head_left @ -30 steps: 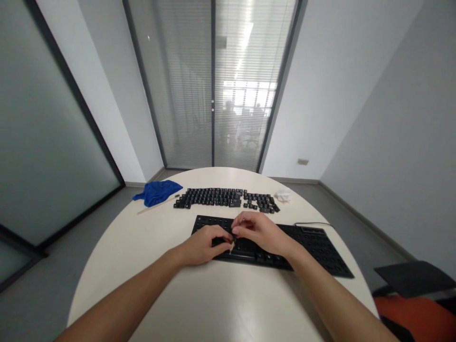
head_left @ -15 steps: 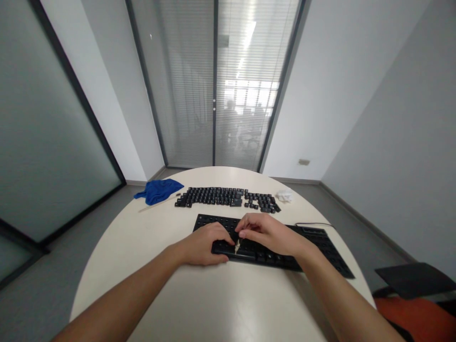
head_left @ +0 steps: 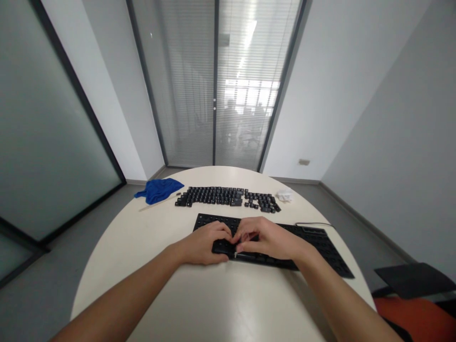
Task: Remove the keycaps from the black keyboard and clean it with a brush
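Note:
A black keyboard [head_left: 320, 247], with most of its keycaps off, lies across the middle of the round table. My left hand [head_left: 204, 243] is closed on its left part, fingers over the top and thumb along the front edge. Over the keyboard, close to the left fingertips, my right hand [head_left: 265, 237] is closed in a pinch. A small pale piece [head_left: 235, 254] pokes out below its fingertips at the keyboard's front; its kind is too small to make out. Loose black keycaps [head_left: 213, 195] lie in rows beyond the keyboard.
To the far left on the table [head_left: 149, 242] lie a blue cloth [head_left: 158, 190] and a thin wooden-handled brush [head_left: 160, 203]. A crumpled white tissue [head_left: 284, 195] sits right of the keycaps. The keyboard's cable [head_left: 313, 223] runs off at the right. A red-seated chair [head_left: 413, 316] stands lower right.
My right fingers have come down and closer to the left hand, and less of the pale piece shows. The left hand stays in place on the keyboard.

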`<control>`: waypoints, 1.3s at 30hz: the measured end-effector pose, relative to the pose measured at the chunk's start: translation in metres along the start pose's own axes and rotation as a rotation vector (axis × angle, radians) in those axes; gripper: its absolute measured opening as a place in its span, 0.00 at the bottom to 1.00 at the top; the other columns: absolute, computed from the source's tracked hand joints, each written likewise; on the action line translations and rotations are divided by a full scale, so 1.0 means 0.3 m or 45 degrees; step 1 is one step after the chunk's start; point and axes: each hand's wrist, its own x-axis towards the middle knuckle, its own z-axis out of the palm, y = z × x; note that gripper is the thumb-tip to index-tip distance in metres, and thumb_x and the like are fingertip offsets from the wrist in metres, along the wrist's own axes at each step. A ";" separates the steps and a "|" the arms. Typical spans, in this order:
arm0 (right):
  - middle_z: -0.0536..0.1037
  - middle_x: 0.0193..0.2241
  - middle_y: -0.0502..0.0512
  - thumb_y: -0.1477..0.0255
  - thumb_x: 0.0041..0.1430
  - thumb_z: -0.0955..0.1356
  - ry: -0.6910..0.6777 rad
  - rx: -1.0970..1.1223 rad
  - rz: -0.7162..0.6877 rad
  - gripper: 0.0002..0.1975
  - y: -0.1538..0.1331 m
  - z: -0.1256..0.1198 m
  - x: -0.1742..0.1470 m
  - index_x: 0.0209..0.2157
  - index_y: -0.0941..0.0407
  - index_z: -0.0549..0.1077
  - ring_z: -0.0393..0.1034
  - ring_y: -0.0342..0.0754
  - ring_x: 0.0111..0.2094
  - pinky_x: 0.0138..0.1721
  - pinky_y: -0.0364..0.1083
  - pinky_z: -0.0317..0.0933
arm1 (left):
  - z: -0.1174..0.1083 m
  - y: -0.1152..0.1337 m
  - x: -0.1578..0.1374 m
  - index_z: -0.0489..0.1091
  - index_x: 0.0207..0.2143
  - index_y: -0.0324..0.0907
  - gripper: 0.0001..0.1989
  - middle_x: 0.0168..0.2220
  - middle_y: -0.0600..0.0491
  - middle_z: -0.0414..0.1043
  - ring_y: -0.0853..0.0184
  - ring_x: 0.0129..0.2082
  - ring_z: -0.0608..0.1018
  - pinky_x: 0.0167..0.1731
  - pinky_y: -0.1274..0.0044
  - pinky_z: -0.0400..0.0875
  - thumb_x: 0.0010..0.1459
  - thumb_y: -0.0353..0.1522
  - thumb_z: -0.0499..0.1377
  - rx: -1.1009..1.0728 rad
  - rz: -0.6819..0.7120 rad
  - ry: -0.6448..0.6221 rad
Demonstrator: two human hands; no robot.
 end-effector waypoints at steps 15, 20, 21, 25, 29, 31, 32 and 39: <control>0.81 0.36 0.54 0.71 0.57 0.70 -0.005 -0.481 -0.051 0.10 -0.029 0.024 0.004 0.41 0.56 0.80 0.74 0.47 0.36 0.39 0.43 0.63 | 0.010 0.004 0.006 0.74 0.39 0.43 0.11 0.45 0.50 0.72 0.61 0.46 0.73 0.49 0.70 0.68 0.53 0.33 0.66 0.050 0.009 0.008; 0.83 0.36 0.52 0.68 0.57 0.71 -0.101 -0.490 0.046 0.10 -0.015 0.025 0.006 0.40 0.55 0.80 0.76 0.47 0.35 0.36 0.41 0.62 | 0.008 0.004 0.007 0.74 0.38 0.43 0.10 0.45 0.50 0.72 0.62 0.46 0.73 0.50 0.71 0.67 0.53 0.33 0.66 0.059 0.026 -0.005; 0.83 0.35 0.52 0.69 0.57 0.71 -0.113 -0.500 0.062 0.09 -0.014 0.027 0.007 0.40 0.55 0.80 0.76 0.47 0.34 0.35 0.41 0.61 | 0.009 0.004 0.008 0.74 0.38 0.44 0.10 0.45 0.50 0.72 0.62 0.46 0.73 0.50 0.71 0.67 0.52 0.33 0.67 0.064 0.024 -0.008; 0.83 0.33 0.52 0.73 0.56 0.70 -0.123 -0.551 0.077 0.09 -0.013 0.031 0.011 0.39 0.55 0.80 0.76 0.47 0.31 0.33 0.41 0.60 | 0.015 0.003 0.013 0.74 0.37 0.43 0.10 0.44 0.51 0.72 0.62 0.45 0.73 0.49 0.70 0.67 0.52 0.33 0.67 0.077 0.007 -0.010; 0.82 0.31 0.52 0.71 0.57 0.69 -0.120 -0.523 0.048 0.08 0.002 0.024 0.016 0.37 0.56 0.79 0.73 0.45 0.27 0.30 0.42 0.58 | 0.019 -0.002 0.014 0.74 0.38 0.43 0.10 0.44 0.50 0.72 0.61 0.45 0.73 0.48 0.70 0.67 0.52 0.34 0.67 0.077 0.004 -0.010; 0.82 0.29 0.52 0.70 0.57 0.70 -0.117 -0.486 0.063 0.08 0.016 0.020 0.019 0.38 0.56 0.78 0.72 0.45 0.26 0.28 0.41 0.57 | 0.019 -0.004 0.013 0.74 0.38 0.43 0.10 0.45 0.50 0.72 0.61 0.45 0.73 0.48 0.69 0.67 0.52 0.35 0.67 0.068 0.004 -0.015; 0.81 0.28 0.52 0.69 0.57 0.70 -0.116 -0.472 0.073 0.09 0.024 0.019 0.020 0.38 0.56 0.78 0.71 0.45 0.26 0.27 0.41 0.56 | 0.020 -0.005 0.013 0.74 0.38 0.43 0.10 0.45 0.50 0.72 0.61 0.45 0.73 0.49 0.69 0.67 0.53 0.35 0.67 0.064 0.005 -0.016; 0.79 0.26 0.51 0.68 0.58 0.69 -0.137 -0.371 0.120 0.10 0.066 0.021 0.018 0.40 0.57 0.76 0.70 0.44 0.25 0.24 0.40 0.54 | 0.024 -0.012 0.014 0.73 0.37 0.42 0.10 0.44 0.50 0.72 0.61 0.45 0.73 0.48 0.70 0.66 0.52 0.34 0.67 0.054 0.020 -0.011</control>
